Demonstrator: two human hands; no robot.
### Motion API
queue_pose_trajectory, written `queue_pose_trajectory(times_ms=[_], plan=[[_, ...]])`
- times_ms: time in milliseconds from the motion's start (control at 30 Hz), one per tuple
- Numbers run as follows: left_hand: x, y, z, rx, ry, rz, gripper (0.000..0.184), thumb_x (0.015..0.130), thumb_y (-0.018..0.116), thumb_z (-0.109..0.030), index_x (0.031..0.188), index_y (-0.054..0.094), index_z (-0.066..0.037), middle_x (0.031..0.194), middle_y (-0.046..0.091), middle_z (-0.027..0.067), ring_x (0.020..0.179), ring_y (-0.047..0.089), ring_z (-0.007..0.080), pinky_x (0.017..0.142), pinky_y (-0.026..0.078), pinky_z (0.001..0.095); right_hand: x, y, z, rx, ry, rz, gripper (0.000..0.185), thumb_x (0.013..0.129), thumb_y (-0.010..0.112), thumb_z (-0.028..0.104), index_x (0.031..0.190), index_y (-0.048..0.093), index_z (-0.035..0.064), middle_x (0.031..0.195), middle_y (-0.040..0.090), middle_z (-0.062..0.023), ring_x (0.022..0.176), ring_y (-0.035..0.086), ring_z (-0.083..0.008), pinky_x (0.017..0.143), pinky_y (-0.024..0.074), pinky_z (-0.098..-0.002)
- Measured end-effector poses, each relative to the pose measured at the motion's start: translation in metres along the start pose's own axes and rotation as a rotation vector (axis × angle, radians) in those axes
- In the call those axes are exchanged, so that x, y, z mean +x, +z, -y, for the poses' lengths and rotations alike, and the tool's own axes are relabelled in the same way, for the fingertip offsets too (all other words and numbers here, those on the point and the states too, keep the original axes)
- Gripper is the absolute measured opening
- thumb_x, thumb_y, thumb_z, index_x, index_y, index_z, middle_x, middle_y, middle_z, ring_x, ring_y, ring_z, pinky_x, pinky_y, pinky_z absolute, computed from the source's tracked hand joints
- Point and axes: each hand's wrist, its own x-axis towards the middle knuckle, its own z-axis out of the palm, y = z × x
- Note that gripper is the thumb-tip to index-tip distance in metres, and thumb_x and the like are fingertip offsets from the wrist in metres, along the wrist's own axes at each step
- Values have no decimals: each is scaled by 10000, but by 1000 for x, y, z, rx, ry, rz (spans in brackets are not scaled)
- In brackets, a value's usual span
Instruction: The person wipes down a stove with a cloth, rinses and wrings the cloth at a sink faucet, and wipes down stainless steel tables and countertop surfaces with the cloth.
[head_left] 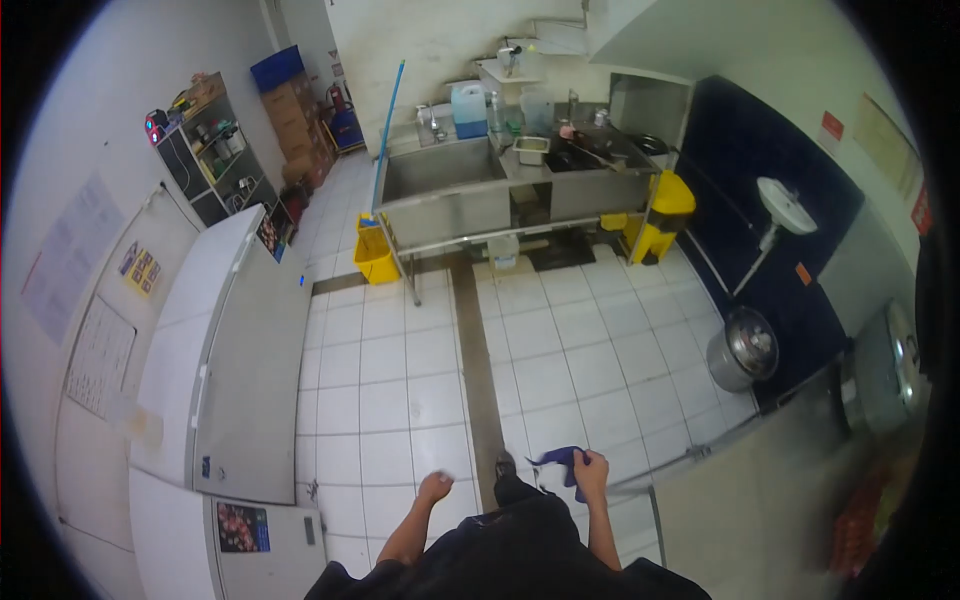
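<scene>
My right hand (593,474) is closed on a dark purple-blue cloth (565,457), which hangs loosely from the fingers over the floor. My left hand (434,487) is held low in front of my body with its fingers curled in. A small pale spot shows at its fingertips, too small to name. Both hands are apart from each other, above white floor tiles (385,402). One dark shoe (505,464) shows between them.
Ahead stands a steel double sink (445,212) with dishes and bottles. Beside it are a yellow mop bucket (376,255) and a yellow bin (668,212). White chest freezers (255,390) line the left. A lidded metal pot (743,350) and steel counter (745,490) stand right.
</scene>
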Motion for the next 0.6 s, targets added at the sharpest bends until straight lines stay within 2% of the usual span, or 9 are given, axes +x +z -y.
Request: queue_pose_trajectory(times_ms=[33,133,167,200,267,433,500,533,600], plan=[[3,-34,10,-128,-197,213,549,860,571,-455,1082,666,38,1175,628,287,1107,597,439,977,466,490,33,19,4,-3,29,-11,342,847,682,287,737,660,-37,635,612,-213,559,594,-354,555,440,-439],[24,-59,111,-326,-527,159,413,814,624,-349,1062,694,-26,1061,695,213,994,666,364,842,551,446,138,91,7,-151,7,46,346,849,663,300,750,680,-31,685,643,-229,625,638,-386,599,475,-460],[22,-79,127,-182,-213,20,235,946,558,-260,1061,690,-104,885,716,58,733,682,209,662,576,400,171,116,13,-174,-8,52,353,846,662,316,759,683,-26,698,648,-233,655,648,-397,620,486,-462],[24,-98,143,-736,-572,74,229,949,564,-233,1102,668,-97,882,704,66,744,676,196,642,566,387,202,126,36,-209,-27,54,361,843,660,331,767,687,-21,711,653,-237,685,659,-407,642,498,-464],[38,-122,153,-614,-837,-106,198,951,548,-174,1069,671,-73,818,680,87,685,659,228,580,547,407,268,150,68,-180,111,297,373,846,629,382,850,724,21,819,697,-213,815,674,-416,747,526,-471],[139,-192,184,-804,-1075,3,183,864,583,-135,946,706,-28,801,718,110,667,689,223,547,556,391,404,243,87,-275,217,213,421,871,585,406,866,721,8,820,689,-236,815,674,-422,757,527,-482],[200,-224,186,-737,-687,-29,139,868,612,-138,897,698,-32,779,702,107,674,683,239,573,559,426,421,276,80,-291,289,183,437,876,577,418,877,723,6,818,688,-243,823,674,-427,768,528,-484],[255,-242,179,-947,-978,-79,129,870,619,-138,866,695,-35,749,694,103,666,679,233,571,558,427,428,290,81,-316,359,164,449,876,573,428,885,726,7,829,687,-249,850,673,-430,788,526,-487],[380,-274,184,-694,-806,18,161,875,602,-167,831,699,-45,723,694,104,654,680,226,572,554,426,436,330,61,-306,296,41,468,875,564,439,891,730,1,866,683,-266,916,665,-436,831,517,-497]])
